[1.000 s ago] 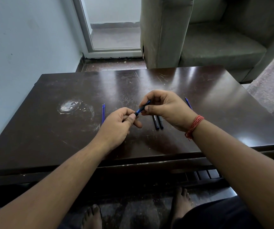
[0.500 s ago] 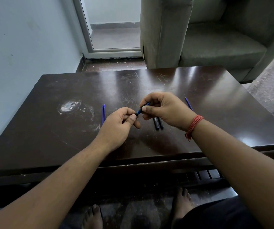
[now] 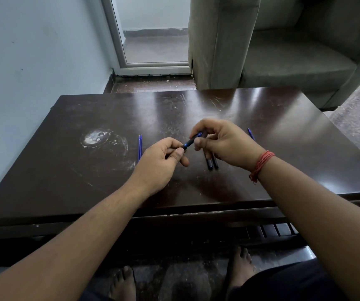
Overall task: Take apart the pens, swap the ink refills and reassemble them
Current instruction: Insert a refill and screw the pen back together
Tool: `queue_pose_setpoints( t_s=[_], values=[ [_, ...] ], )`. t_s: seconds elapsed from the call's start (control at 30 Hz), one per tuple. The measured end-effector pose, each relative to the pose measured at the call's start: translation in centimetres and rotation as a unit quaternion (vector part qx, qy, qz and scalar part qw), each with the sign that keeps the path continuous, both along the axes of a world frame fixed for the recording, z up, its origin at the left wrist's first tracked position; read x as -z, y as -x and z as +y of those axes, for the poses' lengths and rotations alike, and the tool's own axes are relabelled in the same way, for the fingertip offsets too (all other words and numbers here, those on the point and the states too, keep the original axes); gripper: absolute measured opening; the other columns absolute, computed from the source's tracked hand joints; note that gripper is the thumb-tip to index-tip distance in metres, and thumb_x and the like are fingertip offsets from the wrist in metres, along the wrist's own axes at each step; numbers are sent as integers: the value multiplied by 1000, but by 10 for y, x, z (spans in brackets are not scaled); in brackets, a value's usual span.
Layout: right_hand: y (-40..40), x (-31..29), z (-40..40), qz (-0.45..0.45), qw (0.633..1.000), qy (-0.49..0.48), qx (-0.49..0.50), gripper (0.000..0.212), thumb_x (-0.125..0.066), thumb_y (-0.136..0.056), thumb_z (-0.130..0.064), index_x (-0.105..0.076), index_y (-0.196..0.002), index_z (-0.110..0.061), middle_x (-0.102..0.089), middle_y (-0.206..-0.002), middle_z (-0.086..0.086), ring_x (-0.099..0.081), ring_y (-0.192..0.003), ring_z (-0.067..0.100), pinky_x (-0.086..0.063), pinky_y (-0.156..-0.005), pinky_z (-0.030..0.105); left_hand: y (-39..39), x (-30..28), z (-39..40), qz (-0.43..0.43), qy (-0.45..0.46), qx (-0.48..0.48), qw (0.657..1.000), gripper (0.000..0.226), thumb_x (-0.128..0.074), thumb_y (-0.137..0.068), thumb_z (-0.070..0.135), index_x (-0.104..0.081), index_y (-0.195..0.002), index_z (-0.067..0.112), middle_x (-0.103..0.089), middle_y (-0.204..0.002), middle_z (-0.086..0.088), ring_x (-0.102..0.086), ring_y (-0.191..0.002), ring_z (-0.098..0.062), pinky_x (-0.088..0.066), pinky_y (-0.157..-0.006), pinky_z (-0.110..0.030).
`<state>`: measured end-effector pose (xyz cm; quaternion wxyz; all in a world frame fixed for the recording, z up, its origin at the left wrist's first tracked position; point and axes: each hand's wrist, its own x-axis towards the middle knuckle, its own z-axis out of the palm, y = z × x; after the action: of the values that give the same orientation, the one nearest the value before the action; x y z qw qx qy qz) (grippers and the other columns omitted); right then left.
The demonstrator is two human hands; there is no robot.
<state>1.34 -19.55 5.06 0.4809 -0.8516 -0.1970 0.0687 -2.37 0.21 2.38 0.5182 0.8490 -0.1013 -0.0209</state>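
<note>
It was a home living room: beyond the fingers (image 3: 198,129) stood a grey armchair (image 3: 283,51), a glass door (image 3: 153,40) and a scratched dark counter (image 3: 218,101).

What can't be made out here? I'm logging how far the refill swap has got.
- Head view: the held pen shows only a short stretch; the left hand and right hand cover both ends.
- The two dark pen barrels run under the right hand.
- The blue refill is half hidden behind the wrist.
- The blue refills: tips too small.
</note>
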Motion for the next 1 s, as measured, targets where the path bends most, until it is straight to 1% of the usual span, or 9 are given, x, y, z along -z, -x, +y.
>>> queue_pose_setpoints(
  t_s=[0.13,0.27,0.33,0.43,0.57,0.67,0.77,0.87,1.0],
  values=[
    [-1,0,2,-39,996,64,43,35,-56,-95,-43,-67,-83,-12,-71,-67,4,-62,-49,10,-52,-55,27,1,-1,-1,-7,-11,10,1000,13,-51,-103,20,-62,-97,25,-76,-81,12,-48,-56,-26,-45,-55,-39],
    [-1,-1,-5,-20,1000,4,5,16,-67,-91,-23,-65,-106,-17,-67,-89,-4,-67,-60,16,-48,-51,20,0,1,-1,-5,-8,9,1000,13,-51,-103,20,-62,-99,24,-76,-81,12,-46,-54,-25,-42,-54,-35],
    [-2,0,-6,-9,1000,-7,-18,13,-67,-92,-12,-66,-105,-15,-66,-81,-6,-65,-60,14,-45,-48,18,0,1,0,-1,-8,10,1000,13,-51,-103,20,-63,-101,22,-76,-81,10,-49,-53,-17,-42,-54,-30],
    [-3,2,-2,-12,1000,25,1,11,-62,-95,-20,-66,-91,-11,-68,-67,2,-62,-51,15,-43,-45,18,1,1,-2,-3,-15,17,1000,13,-51,-103,18,-64,-101,18,-76,-82,7,-52,-50,5,-36,-59,-20],
    [-2,3,-1,-40,998,48,28,25,-58,-95,-38,-64,-89,-14,-70,-70,1,-65,-51,18,-43,-43,17,0,3,-2,0,-9,19,1000,12,-51,-103,19,-63,-100,21,-76,-81,7,-48,-48,4,-35,-59,-22],
    [-3,2,-5,-23,1000,-6,-6,15,-67,-92,-21,-64,-106,-17,-66,-86,-5,-68,-61,19,-48,-49,19,0,2,-1,2,-8,15,1000,13,-51,-103,19,-64,-100,21,-76,-81,8,-51,-52,6,-37,-63,-25],
    [-3,4,-3,-17,999,16,-23,3,-64,-93,-14,-66,-97,-13,-67,-68,-5,-65,-56,15,-52,-52,25,1,1,-1,0,-18,19,1000,13,-51,-103,18,-64,-101,20,-76,-81,9,-52,-53,9,-38,-64,-23],
    [-1,4,2,-36,996,76,16,26,-57,-97,-32,-64,-83,-11,-67,-58,2,-61,-46,12,-51,-48,26,2,1,-2,0,-25,24,999,12,-52,-103,18,-64,-102,19,-76,-82,9,-53,-53,9,-36,-62,-22],
    [1,2,-2,-47,998,44,15,18,-62,-94,-33,-65,-100,-17,-70,-83,-1,-68,-57,18,-55,-51,25,1,0,-2,-1,-21,17,1000,12,-52,-103,18,-64,-101,20,-76,-81,10,-52,-54,7,-38,-64,-23]
  ],
)
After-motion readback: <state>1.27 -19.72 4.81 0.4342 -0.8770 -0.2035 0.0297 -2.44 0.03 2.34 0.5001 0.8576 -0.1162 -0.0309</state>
